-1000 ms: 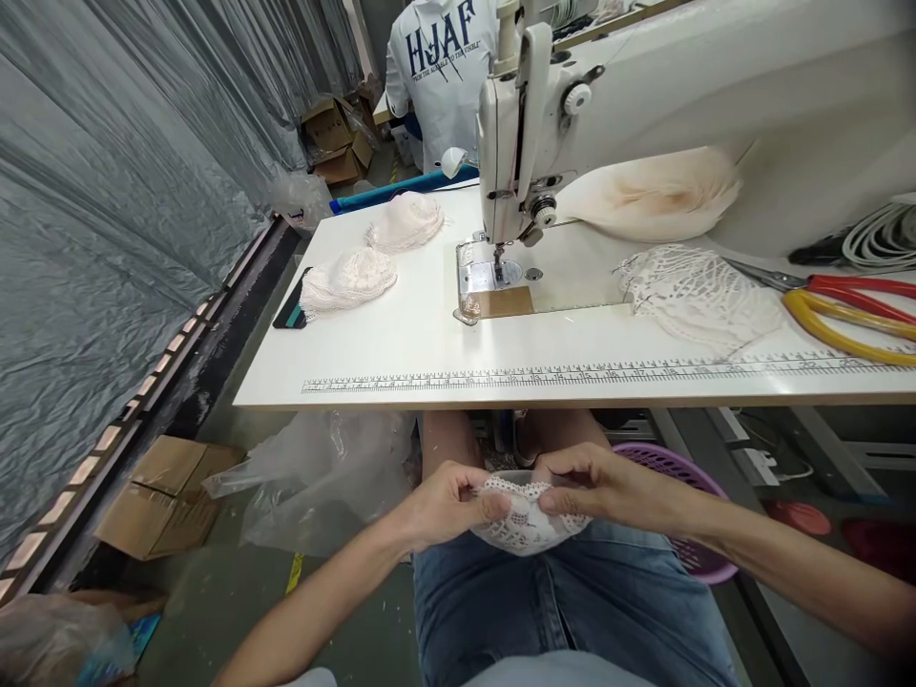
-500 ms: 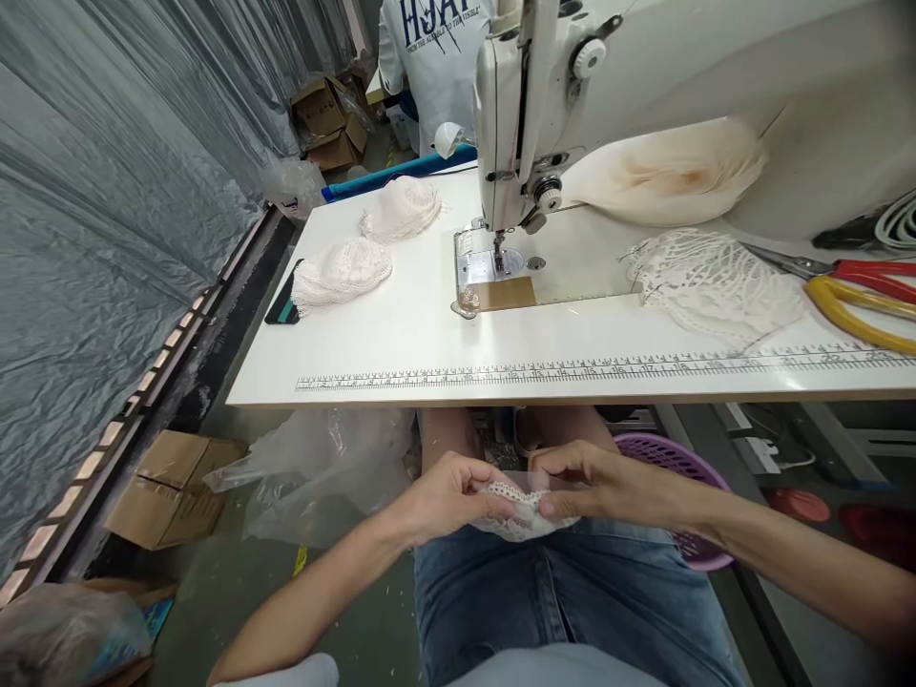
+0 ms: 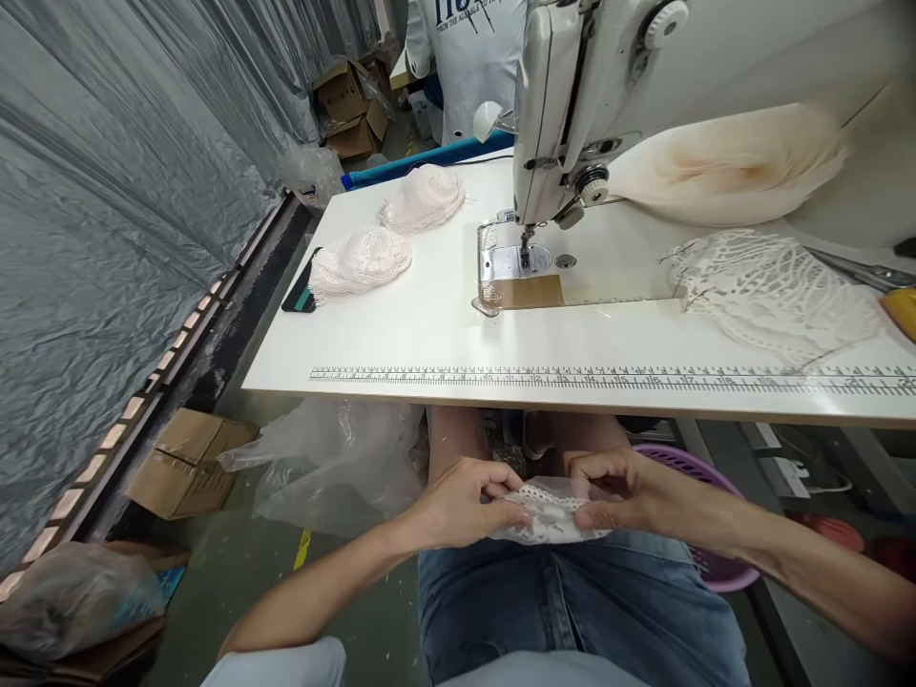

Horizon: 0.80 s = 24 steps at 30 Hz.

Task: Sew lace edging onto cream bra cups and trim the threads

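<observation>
Over my lap, a small white lace piece with a scalloped edge and a sheer layer is stretched between my two hands. My left hand pinches its left side between thumb and fingers. At the other side, my right hand grips it the same way, thumb on top. Beyond the table edge, the sewing machine stands with its needle over the metal plate. Two pale lace bundles, one nearer and one farther, lie on the table's left part.
White lace pieces and partly visible scissors lie right on the table. Behind them is a cream sheer fabric pile. Below are a purple basket, a plastic bag and a cardboard box. A person sits beyond.
My hands have drawn slightly apart, and the lace between them lies flatter and wider than before. The view has shifted, so the scissors' handles are mostly out of frame.
</observation>
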Each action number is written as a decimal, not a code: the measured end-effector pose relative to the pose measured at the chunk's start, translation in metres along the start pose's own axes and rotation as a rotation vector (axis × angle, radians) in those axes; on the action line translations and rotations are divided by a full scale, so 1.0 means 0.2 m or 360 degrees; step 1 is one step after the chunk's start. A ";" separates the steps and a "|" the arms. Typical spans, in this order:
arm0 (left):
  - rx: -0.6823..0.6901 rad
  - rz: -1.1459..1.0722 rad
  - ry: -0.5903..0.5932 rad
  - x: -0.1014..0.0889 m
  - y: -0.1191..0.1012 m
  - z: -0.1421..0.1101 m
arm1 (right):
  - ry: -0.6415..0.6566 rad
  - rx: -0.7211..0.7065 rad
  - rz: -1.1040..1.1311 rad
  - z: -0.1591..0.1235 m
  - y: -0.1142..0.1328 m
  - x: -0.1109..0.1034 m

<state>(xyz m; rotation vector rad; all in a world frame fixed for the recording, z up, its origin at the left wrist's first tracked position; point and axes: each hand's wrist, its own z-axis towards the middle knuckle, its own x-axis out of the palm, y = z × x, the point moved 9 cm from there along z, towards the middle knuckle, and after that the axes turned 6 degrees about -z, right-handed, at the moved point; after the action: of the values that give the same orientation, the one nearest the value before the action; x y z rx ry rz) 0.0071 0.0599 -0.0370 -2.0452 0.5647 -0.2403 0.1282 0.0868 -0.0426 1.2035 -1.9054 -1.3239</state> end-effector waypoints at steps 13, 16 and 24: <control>-0.0208 -0.0498 0.0001 0.00 0.05 0.03 | 0.0106 -0.0011 0.0020 0.04 0.01 0.04; -0.0282 -0.0608 0.0063 0.01 0.05 0.03 | 0.0219 -0.0065 0.0039 0.03 0.07 0.06; -0.0335 -0.0687 0.0161 0.03 0.05 0.03 | 0.0270 -0.0053 0.0022 0.05 0.09 0.07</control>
<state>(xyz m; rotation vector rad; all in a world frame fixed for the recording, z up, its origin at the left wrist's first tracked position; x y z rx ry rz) 0.0120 0.0566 -0.0498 -2.3564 0.2070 -0.5619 0.1068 0.0814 -0.0302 1.2426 -1.7625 -1.2012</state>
